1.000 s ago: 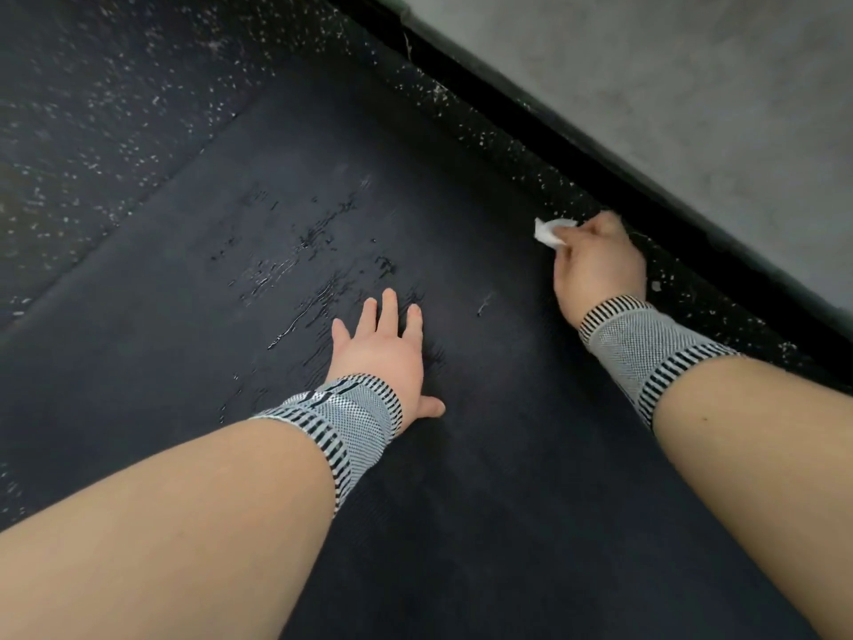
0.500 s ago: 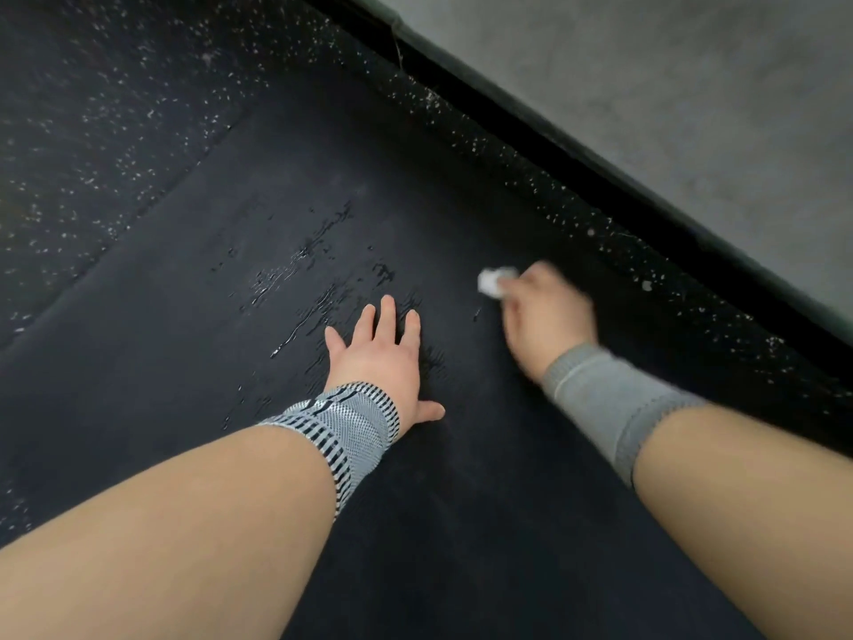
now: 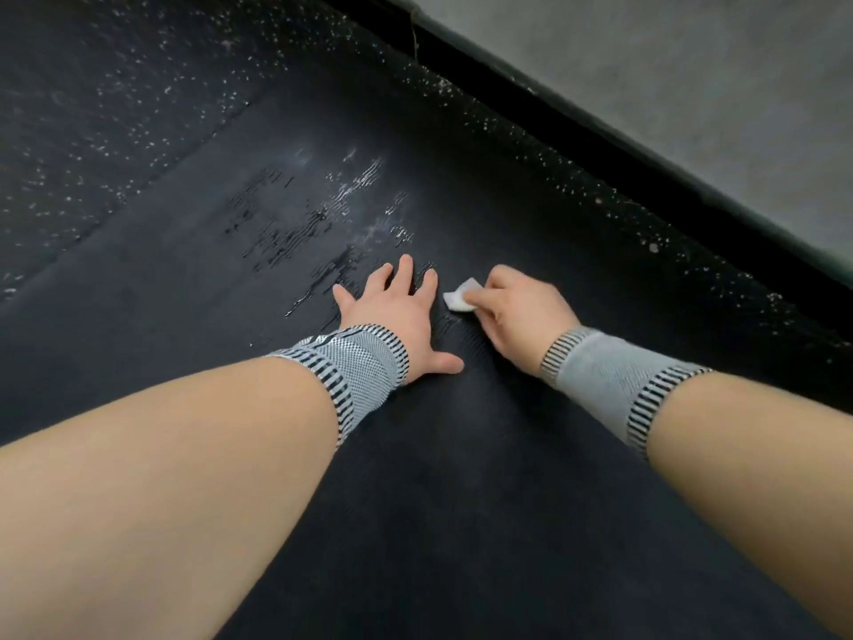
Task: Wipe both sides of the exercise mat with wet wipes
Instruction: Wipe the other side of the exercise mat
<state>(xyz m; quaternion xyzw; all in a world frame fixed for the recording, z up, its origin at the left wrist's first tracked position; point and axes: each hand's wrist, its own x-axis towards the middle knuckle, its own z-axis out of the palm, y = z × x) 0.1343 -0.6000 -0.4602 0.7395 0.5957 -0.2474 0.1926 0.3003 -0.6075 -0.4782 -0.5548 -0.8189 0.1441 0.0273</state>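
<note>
A dark exercise mat (image 3: 461, 478) lies flat on the floor and fills most of the view. Wet streaks (image 3: 323, 219) shine on it beyond my hands. My left hand (image 3: 397, 307) rests flat on the mat, fingers spread and straight. Just to its right, my right hand (image 3: 517, 302) grips a small folded white wet wipe (image 3: 459, 297) and presses it onto the mat. Both wrists wear grey striped bands.
Black speckled rubber flooring (image 3: 115, 108) surrounds the mat on the left and far side. A dark baseboard (image 3: 600, 136) runs diagonally at the upper right, with a grey wall (image 3: 692, 62) above it.
My right hand swept the wipe from the mat's right edge leftward and nearer, ending beside my left hand. The left hand stayed planted. The view shifted slightly.
</note>
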